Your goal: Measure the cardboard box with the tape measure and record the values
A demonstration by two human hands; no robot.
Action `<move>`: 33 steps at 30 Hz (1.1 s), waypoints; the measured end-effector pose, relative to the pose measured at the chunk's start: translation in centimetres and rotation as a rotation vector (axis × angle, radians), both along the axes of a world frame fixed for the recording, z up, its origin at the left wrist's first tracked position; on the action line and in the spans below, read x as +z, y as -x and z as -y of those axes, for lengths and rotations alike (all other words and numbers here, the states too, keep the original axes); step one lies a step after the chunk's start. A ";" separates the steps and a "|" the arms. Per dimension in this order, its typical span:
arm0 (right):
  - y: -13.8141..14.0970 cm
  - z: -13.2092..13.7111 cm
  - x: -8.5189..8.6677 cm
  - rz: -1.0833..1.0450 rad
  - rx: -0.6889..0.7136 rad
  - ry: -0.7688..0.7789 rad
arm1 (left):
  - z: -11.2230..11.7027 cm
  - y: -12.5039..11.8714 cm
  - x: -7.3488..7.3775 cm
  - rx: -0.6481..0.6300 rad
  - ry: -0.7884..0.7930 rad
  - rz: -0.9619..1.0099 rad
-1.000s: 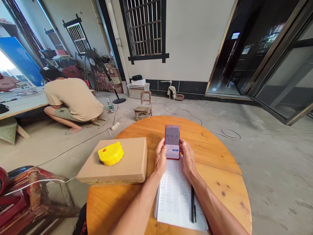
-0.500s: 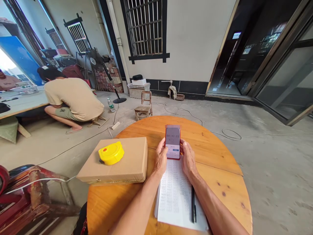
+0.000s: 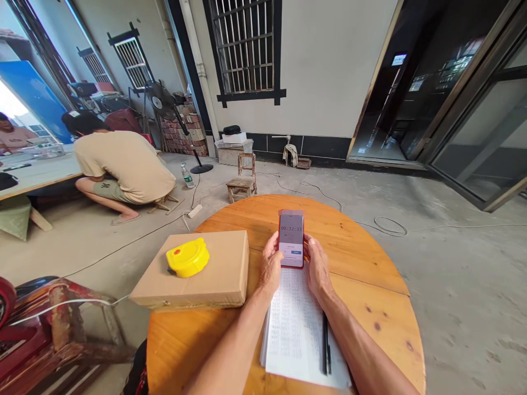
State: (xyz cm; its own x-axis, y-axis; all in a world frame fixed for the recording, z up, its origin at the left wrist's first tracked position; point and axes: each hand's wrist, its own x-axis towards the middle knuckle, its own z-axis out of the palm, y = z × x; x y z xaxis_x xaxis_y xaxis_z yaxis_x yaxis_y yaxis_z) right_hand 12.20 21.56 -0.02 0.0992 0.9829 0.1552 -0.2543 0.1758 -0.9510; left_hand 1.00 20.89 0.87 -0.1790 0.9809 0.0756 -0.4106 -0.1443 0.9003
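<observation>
Box (image 3: 226, 258) (closed, tape measure (image 3: 188, 258) atop) near phone (image 3: 291, 239)

Slim phone (image 3: 291, 240) w/ red edging, screen (image 3: 291, 222) lit, grey upper pt. reading 00:32:33, white lower pt. w/ small blue btn. (image 3: 296, 252), upright portrait, facing near side, held btwn L hand (image 3: 270, 267) & R hand (image 3: 318, 267), just R of scene ctr.

Two bare hands (image 3: 270, 266) (image 3: 318, 267), one red-edged rectangular phone (image 3: 291, 241), one yellow plastic tape measure (image 3: 188, 259), one brown cardboard box (image 3: 226, 260), one round orange-brown wooden tabletop (image 3: 370, 307), one small wooden chair (image 3: 242, 184), one black standing fan (image 3: 162, 103), three dark-framed barred windows (image 3: 246, 52) (image 3: 132, 61) (image 3: 94, 67).
</observation>
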 end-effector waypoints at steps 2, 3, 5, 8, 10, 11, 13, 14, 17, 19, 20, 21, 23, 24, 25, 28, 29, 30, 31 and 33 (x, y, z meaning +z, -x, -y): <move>0.0 0.0 0.0 0.004 -0.001 -0.002 | 0.0 0.0 0.1 -0.003 0.001 0.002; 0.0 0.0 -0.1 0.006 -0.002 -0.003 | 0.1 0.0 0.2 -0.007 0.000 0.002; 0.0 -0.1 -0.1 0.009 -0.003 -0.006 | 0.1 0.0 0.2 -0.013 -0.002 0.002; 0.0 -0.1 -0.2 0.015 -0.004 -0.009 | 0.1 0.0 0.2 -0.016 0.001 0.004; 0.0 -0.1 -0.2 0.019 -0.007 -0.011 | 0.0 0.1 0.1 -0.009 0.010 0.006; 0.0 -0.1 -0.3 0.020 -0.010 -0.012 | 0.0 0.1 0.0 -0.006 0.014 0.008; 0.0 -0.1 -0.3 0.021 -0.009 -0.014 | 0.0 0.1 0.0 -0.003 0.015 0.009; 0.0 -0.2 -0.3 0.019 -0.007 -0.015 | 0.0 0.0 -0.1 -0.005 0.013 0.009; 0.1 -0.2 -0.3 0.014 0.002 -0.019 | -0.1 0.0 -0.1 -0.011 0.004 0.006; 0.1 -0.2 -0.3 0.011 0.006 -0.018 | -0.1 0.0 0.0 -0.009 0.003 0.006; 0.1 -0.2 -0.3 0.009 0.008 -0.017 | -0.1 0.0 -0.1 -0.008 0.003 0.005; 0.1 -0.2 -0.3 0.007 0.009 -0.015 | -0.1 0.0 -0.1 -0.007 0.002 0.004; 0.1 -0.2 -0.3 0.002 0.008 -0.011 | -0.1 0.0 -0.1 -0.006 0.000 0.000; 0.1 -0.1 -0.2 0.000 0.007 -0.008 | 0.0 0.0 -0.1 -0.006 -0.001 -0.001; 0.0 -0.1 -0.2 -0.003 0.006 -0.006 | 0.0 0.0 -0.1 -0.006 -0.001 -0.003; 0.0 -0.1 -0.2 -0.009 0.005 0.001 | 0.0 0.0 -0.1 -0.006 -0.002 -0.007; 0.0 0.0 -0.2 -0.011 0.005 0.003 | 0.0 0.0 -0.1 -0.005 -0.002 -0.007; 0.0 0.0 -0.2 -0.012 0.004 0.004 | 0.0 0.0 0.0 -0.004 -0.003 -0.008; 0.0 0.0 -0.2 -0.014 0.004 0.006 | 0.0 0.0 0.0 -0.004 -0.005 -0.008; 0.1 0.0 -0.2 -0.018 0.002 0.011 | 0.0 0.0 0.0 -0.007 -0.009 -0.007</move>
